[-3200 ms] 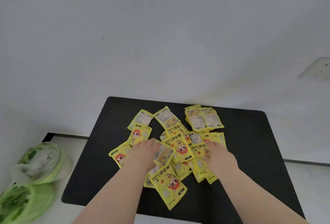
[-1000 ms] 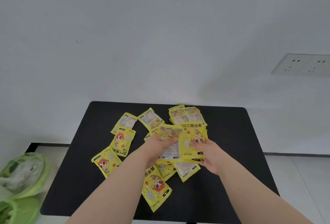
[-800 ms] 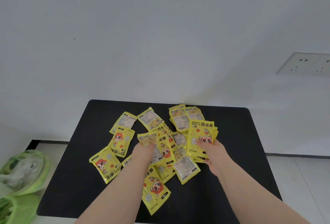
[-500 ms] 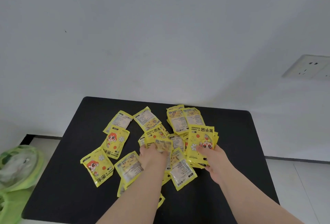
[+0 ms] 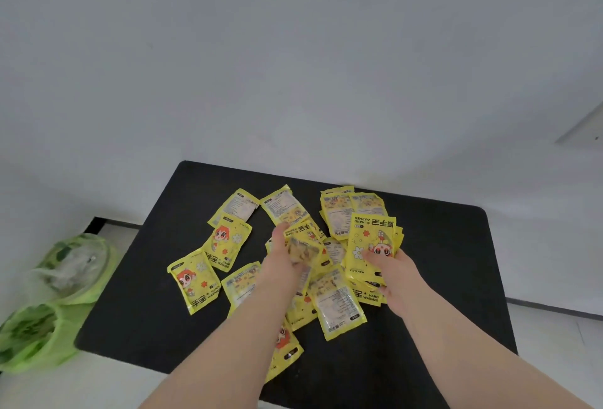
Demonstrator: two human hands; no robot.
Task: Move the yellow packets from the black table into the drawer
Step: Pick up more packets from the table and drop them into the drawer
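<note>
Two bare hands work over a black worktop (image 5: 440, 245) strewn w/ yellow packets (image 5: 192, 278), seen from a head cam. The right hand (image 5: 396, 273), at right-centre, has its grip closed on a sheaf of packets (image 5: 370, 239), thumb across the front, and the sheaf is tilted up off the worktop. Its top one reads "HAND WARMER" (upside down to the viewer). Just beside it, the left hand (image 5: 280, 261) has its grip curled round a single packet (image 5: 301, 250). Motion blur there, so prob. one packet, not certain. The rest lie loose & overlapping on the worktop: two cartoon-side up at left, several label-side up nr the far edge, more under both forearms. Green plastic bags (image 5: 65, 294) sit on the floor at left.
</note>
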